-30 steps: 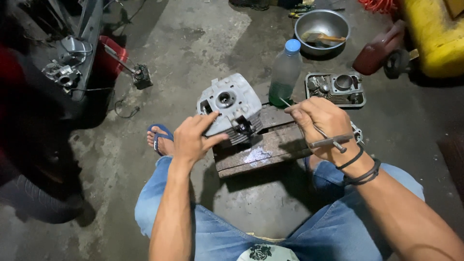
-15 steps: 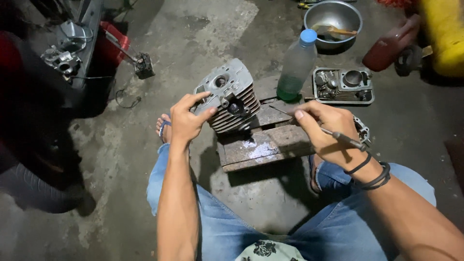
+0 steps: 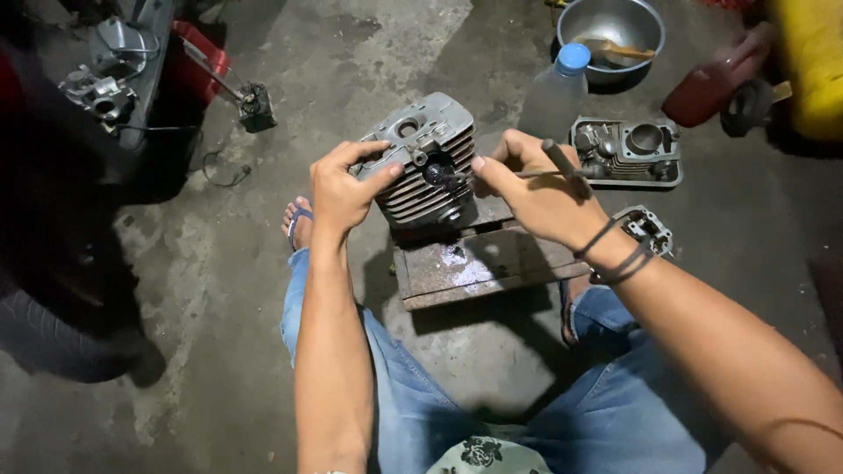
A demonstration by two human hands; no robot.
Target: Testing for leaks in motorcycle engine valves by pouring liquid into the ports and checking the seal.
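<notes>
Grey cast metal fills the middle of what we see: a finned cylinder head [image 3: 426, 162] tilted up on its edge on a worn wooden block [image 3: 479, 263], which sits on the concrete floor [image 3: 219, 290] between our knees. Our left hand [image 3: 342, 189] clasps the head's left side, thumb on its face and fingers curled behind the fins. Our right hand [image 3: 540, 189] is closed on a thin metal tool [image 3: 562, 168]; its tip reaches into the dark round port in the head, and the forefinger touches the head's right edge.

Of packages we see few. A clear plastic bottle [image 3: 555, 96] with a blue cap stands upright just behind the head, and we make out no label on it. Behind it sits a steel bowl [image 3: 615, 31] with something wooden lying in it. At the far right lies a dark red container [image 3: 711, 88] on its side, next to a yellow bulk [image 3: 808, 61] cut off by the frame's edge.

A grey engine cover [image 3: 628, 151] lies flat just right of the bottle, near our right hand, and a smaller metal part [image 3: 648, 230] rests by the right wrist. To the left, bare concrete lies open between the block and a black tyre [image 3: 61, 325]. The block's near edge stands apart from our jeans.
</notes>
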